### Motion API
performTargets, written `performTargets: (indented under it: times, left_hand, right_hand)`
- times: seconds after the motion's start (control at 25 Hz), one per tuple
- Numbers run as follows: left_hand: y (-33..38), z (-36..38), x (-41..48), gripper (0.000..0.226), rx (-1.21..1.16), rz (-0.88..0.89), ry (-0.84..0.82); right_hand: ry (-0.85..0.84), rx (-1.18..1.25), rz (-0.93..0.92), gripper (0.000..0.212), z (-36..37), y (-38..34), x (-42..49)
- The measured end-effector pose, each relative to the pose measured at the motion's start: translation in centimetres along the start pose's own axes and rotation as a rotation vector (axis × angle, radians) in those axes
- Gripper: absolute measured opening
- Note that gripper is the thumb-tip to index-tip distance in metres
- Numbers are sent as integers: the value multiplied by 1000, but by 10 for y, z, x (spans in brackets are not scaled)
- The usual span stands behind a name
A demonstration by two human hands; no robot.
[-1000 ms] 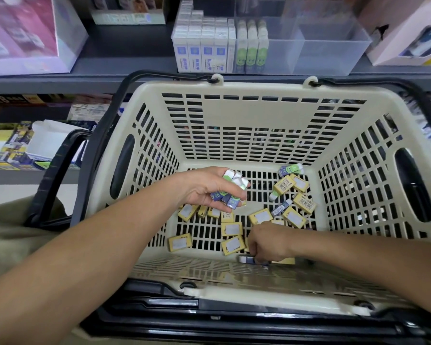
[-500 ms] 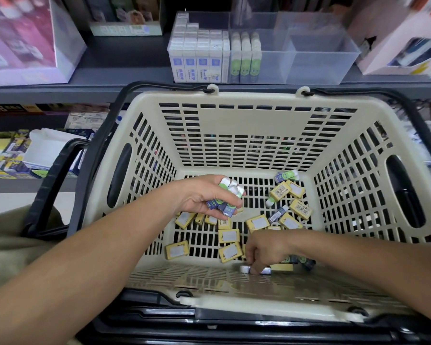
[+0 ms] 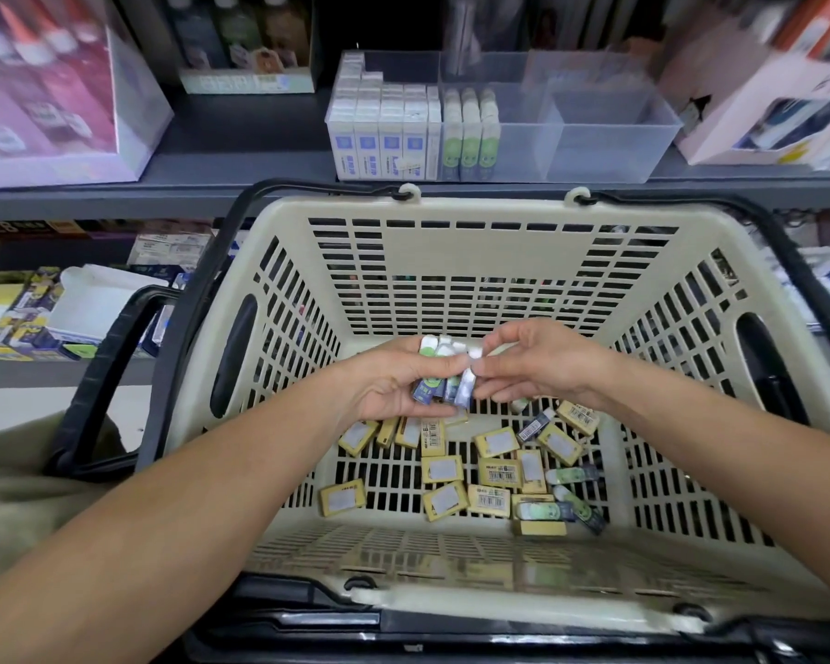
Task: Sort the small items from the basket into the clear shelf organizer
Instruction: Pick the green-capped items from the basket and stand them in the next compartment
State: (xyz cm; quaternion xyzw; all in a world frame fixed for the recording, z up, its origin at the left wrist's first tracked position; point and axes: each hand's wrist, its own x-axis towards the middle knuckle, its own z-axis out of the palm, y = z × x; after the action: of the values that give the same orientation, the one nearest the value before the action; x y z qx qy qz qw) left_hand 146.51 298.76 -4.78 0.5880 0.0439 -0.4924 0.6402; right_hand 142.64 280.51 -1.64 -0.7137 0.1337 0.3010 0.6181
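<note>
The basket [image 3: 451,208] stood below the shelf [image 3: 212,155], with the clear organizer [image 3: 609,136] on that shelf, well apart from both hands.

Organizer status: the left compartments held rows of upright white-and-blue boxes [image 3: 379,136]. The next compartment held a few upright green-labelled items [image 3: 470,136]. No items were visible in the compartments to the right.

Basket status: many yellow boxes [image 3: 444,469] lay scattered on its floor, and several loose green sticks [image 3: 542,510] lay toward the right side.

Hand status: both hands were above the basket floor, inside its walls. The left hand [image 3: 384,390] was curled around a bundle [image 3: 439,376] of white-capped sticks. The right hand [image 3: 542,366], fingers drawn narrow, pinched one stick [image 3: 466,390] at the bundle's right edge.

Assessment: the task appeared partly complete. The step in hand appeared to be collection, not placement. The bundle, the loose green sticks and all the yellow boxes were not yet in the organizer.
</note>
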Motion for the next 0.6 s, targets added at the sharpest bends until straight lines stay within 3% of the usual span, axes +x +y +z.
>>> performTargets:
  times: [0.16, 0.32, 0.48, 0.6]
  left_hand:
    - [2, 2, -1, 37, 36, -3, -47]
    - [1, 4, 0, 31, 90, 3, -30]
    - [-1, 6, 2, 23, 143, -22, -73]
    - [-1, 8, 1, 20, 174, -15, -103]
  right_hand:
    - [95, -85, -102, 12, 8, 2, 0]
    - [65, -125, 5, 10, -11, 1, -9]
    - [-40, -737, 245, 15, -22, 30, -20]
    - [-155, -1242, 304, 25, -14, 65, -22]
